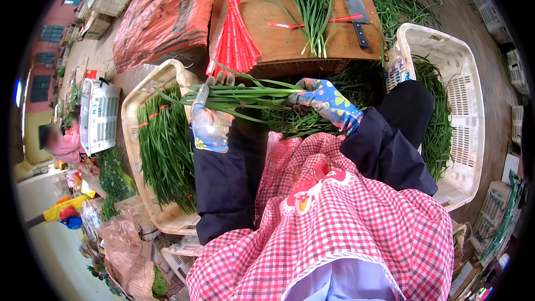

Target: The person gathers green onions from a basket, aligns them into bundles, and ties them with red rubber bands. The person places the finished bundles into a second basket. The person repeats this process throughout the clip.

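Note:
A loose bunch of garlic chives [250, 94] lies crosswise between my two gloved hands. My right hand [328, 100], in a blue patterned glove, grips the bunch at its right end. Across the palm of my left hand [212, 119] rest the leaves, its fingers partly hidden behind them. Beyond the hands, a smaller bunch of garlic chives [313, 12] lies over a red tie strip [276, 25] on a wooden board [259, 16]. A cleaver [356, 12] with a black handle sits to its right. A fan of red tie strips [235, 44] hangs over the board's near left edge.
Tied chive bundles [167, 150] fill part of a white plastic crate [136, 175] at left. Loose chives [430, 125] lie in another crate [468, 133] at right, and more below my hands. An orange woven sack [167, 16] is far left; a person [69, 142] is beyond.

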Action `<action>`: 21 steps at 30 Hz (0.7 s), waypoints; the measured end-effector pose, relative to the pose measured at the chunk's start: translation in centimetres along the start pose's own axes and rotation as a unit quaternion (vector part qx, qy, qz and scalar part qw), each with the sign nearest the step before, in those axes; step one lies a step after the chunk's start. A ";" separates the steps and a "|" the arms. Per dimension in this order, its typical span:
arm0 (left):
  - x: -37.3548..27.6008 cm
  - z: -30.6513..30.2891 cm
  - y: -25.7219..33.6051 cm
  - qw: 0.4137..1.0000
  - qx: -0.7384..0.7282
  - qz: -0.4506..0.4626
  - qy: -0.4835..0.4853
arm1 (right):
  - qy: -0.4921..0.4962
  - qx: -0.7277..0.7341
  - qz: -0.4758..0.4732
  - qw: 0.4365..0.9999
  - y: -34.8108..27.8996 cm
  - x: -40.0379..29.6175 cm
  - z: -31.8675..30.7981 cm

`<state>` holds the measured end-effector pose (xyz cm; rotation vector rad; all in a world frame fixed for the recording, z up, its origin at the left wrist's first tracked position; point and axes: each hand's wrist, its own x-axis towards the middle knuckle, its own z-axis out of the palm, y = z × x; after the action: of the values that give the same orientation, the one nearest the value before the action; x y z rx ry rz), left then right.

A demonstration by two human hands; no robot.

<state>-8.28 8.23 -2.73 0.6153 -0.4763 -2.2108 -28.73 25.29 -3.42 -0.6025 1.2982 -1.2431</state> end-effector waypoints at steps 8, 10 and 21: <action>-0.4 0.8 -0.4 0.996 0.052 -0.015 -0.068 | 0.023 -0.240 -0.029 0.970 1.3 0.4 -0.5; -0.7 1.2 -0.5 0.995 0.070 -0.004 -0.070 | 0.040 -0.306 -0.037 0.950 1.7 0.4 -0.6; -1.3 1.0 3.7 0.997 0.049 0.054 0.037 | -0.087 -0.767 0.003 0.635 5.5 -0.3 -7.4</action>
<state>-5.93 7.08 0.34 0.7040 -0.5694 -2.0658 -33.73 29.36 -10.04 -1.8129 1.9665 0.3103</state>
